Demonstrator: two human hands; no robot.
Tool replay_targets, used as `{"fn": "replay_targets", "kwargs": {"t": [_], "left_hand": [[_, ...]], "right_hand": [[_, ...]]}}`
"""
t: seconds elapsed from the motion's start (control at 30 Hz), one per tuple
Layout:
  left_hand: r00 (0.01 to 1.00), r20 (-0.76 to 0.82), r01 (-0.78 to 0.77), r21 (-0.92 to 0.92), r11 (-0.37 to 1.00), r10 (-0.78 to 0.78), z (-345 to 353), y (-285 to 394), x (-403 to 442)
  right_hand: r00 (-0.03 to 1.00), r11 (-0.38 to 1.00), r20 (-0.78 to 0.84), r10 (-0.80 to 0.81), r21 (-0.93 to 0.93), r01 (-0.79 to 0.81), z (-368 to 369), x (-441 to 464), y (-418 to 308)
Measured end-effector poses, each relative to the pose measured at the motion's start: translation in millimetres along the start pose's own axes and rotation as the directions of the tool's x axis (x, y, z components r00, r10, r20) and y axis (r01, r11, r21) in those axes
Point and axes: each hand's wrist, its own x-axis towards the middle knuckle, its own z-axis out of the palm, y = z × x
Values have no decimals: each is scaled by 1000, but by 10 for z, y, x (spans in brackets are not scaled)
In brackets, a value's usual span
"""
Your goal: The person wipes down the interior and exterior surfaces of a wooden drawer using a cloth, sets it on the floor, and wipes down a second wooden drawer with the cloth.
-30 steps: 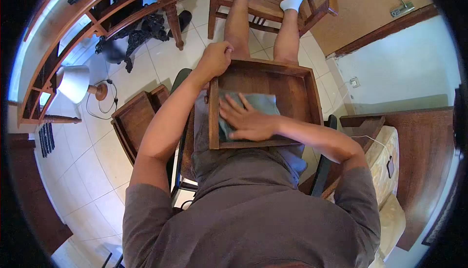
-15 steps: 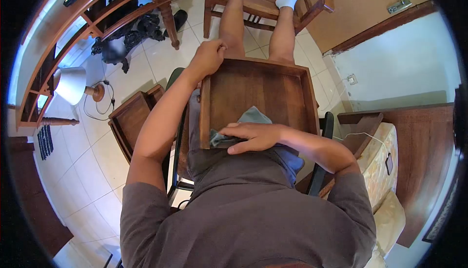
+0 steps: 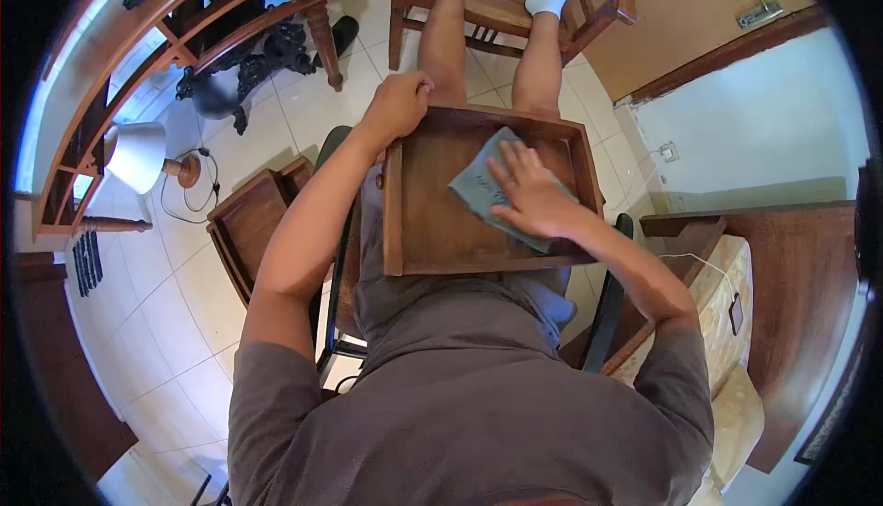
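The left hand (image 3: 398,107) clenches at the drawer (image 3: 428,212); the right hand (image 3: 535,195) lies palm-down on the cloth (image 3: 476,184), fingers (image 3: 511,158) spread.

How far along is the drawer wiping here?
Done: no finished area can be confirmed. In hand: the right hand lies flat on a cloth inside the drawer; the left hand is at its far left corner. Left: perhaps the uncovered interior and the other drawers nearby.

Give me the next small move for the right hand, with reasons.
I'd probably slide the cloth toward the far right corner of the drawer: the right hand lies spread on the cloth, which stops short of that corner, and the left hand is at the far left corner, seemingly steadying it.
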Motion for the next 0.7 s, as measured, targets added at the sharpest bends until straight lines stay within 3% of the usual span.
{"fn": "replay_targets", "kwargs": {"t": [0.13, 0.23, 0.33, 0.43, 0.53, 0.63, 0.7], "left_hand": [[1000, 18, -4, 22, 1000, 4, 9, -31, -7], [1000, 30, -1, 15, 1000, 0, 29, -82, -6], [999, 35, -11, -6, 1000, 11, 23, -78, -16], [999, 43, -17, -17, 1000, 18, 1, -23, -38], [998, 54, -20, -18, 1000, 21, -1, -5, -22], [998, 53, -32, -39, 999, 34, 13, -38, -44], [998, 49, -34, -57, 998, 37, -16, -12, -46]], "right_hand": [[949, 953, -130, -287, -138, 269, -8, 409, -579], [818, 839, -215, -534, -13, 544, 81, 606, -788], [809, 814, -170, -562, 62, 578, 87, 617, -568], [896, 908, -180, -406, 33, 418, 49, 425, -230], [992, 984, -81, -96, -161, 82, -92, 114, 49], [983, 940, -53, 175, -288, -183, 7, -223, 373], [980, 885, -66, 186, -423, -197, 38, -498, 467]]}}
